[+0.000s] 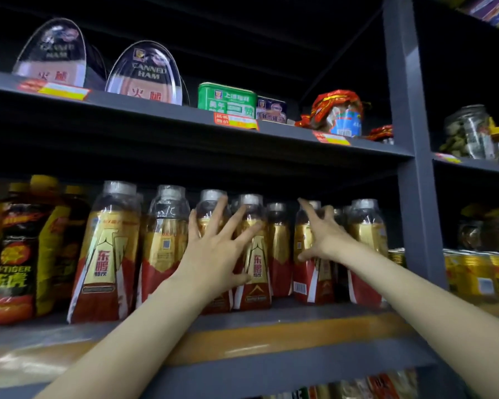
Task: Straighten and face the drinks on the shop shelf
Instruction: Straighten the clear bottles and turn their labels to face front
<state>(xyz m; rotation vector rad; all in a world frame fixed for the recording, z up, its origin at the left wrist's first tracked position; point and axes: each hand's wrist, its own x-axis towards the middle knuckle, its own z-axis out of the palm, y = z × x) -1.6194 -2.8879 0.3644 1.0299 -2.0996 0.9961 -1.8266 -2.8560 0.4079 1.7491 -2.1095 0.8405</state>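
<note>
On the left of the drinks shelf [271,315] stood dark and yellow bottles [15,254] reading "TIGER" with Chinese characters beneath, faces roughly outward. Next came the gold-and-red bottles with silver caps: the first bottle [104,254] showed its front, large red characters on a gold panel, though it leaned a little; the second bottle [163,246] was turned away, showing only a small square code and fine print.

The left hand [213,254] lay spread over the third bottle [211,208], fingers splayed and straight, thumb low against the labelled bottle [257,269] beside it, whose front characters faced out. Its grip was wide open and closed round nothing. The right hand [323,234] reached in with fingers fanned near the barcode bottle [306,272], which showed its side; whether it touched was unclear, and it held nothing.

The step appeared to be reaching in to square up the middle of this row. Next, each hand would likely need to close round a bottle and twist it until the front panel faced out, then draw it level with the shelf edge.

Above, two oval tins [144,76] read "CANNED HAM" beside a green tin [226,99], over yellow and red price tags [236,122] too blurred to read.
</note>
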